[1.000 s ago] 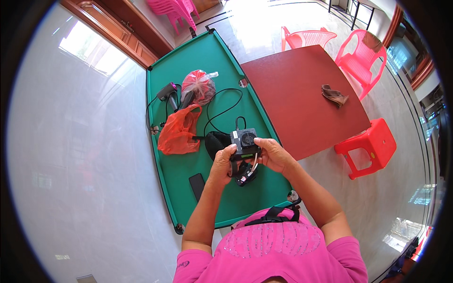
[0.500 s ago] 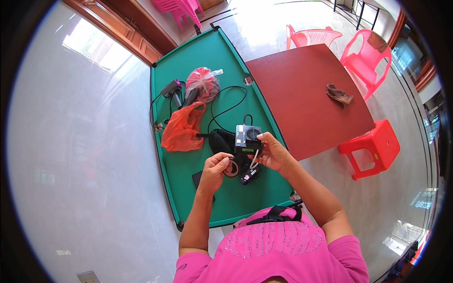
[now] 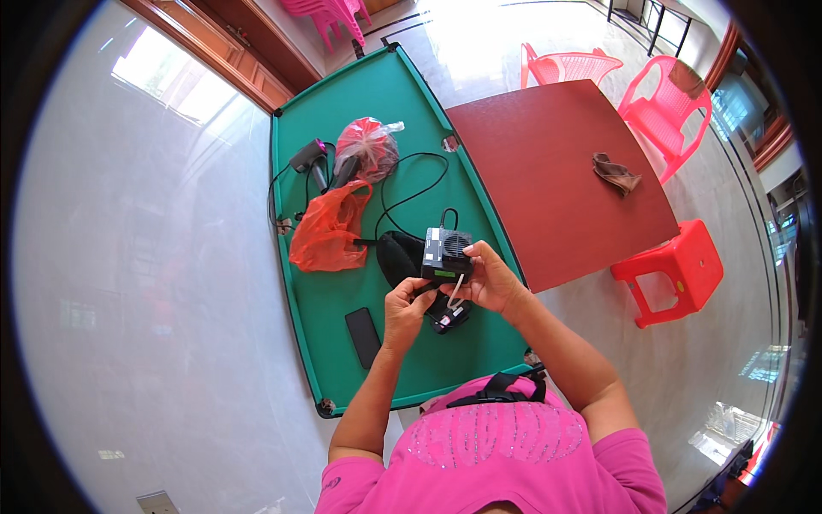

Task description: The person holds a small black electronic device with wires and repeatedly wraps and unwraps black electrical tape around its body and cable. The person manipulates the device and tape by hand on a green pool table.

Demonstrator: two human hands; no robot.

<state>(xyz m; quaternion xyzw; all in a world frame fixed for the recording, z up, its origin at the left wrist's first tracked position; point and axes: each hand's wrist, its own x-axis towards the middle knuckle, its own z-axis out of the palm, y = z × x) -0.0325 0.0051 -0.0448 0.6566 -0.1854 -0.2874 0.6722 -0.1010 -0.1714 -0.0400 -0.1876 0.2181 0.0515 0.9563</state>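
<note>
The right hand (image 3: 490,278) pinches a black, fan-grilled box (image 3: 447,254) above the green bench (image 3: 445,364), apparently steadying it; the left hand (image 3: 404,315) meets its lower edge, its grip unclear.

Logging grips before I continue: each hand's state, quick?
Left hand: fingers bent by the black box; can't tell if they grip anything.
Right hand: closed, holding the black box.
</note>
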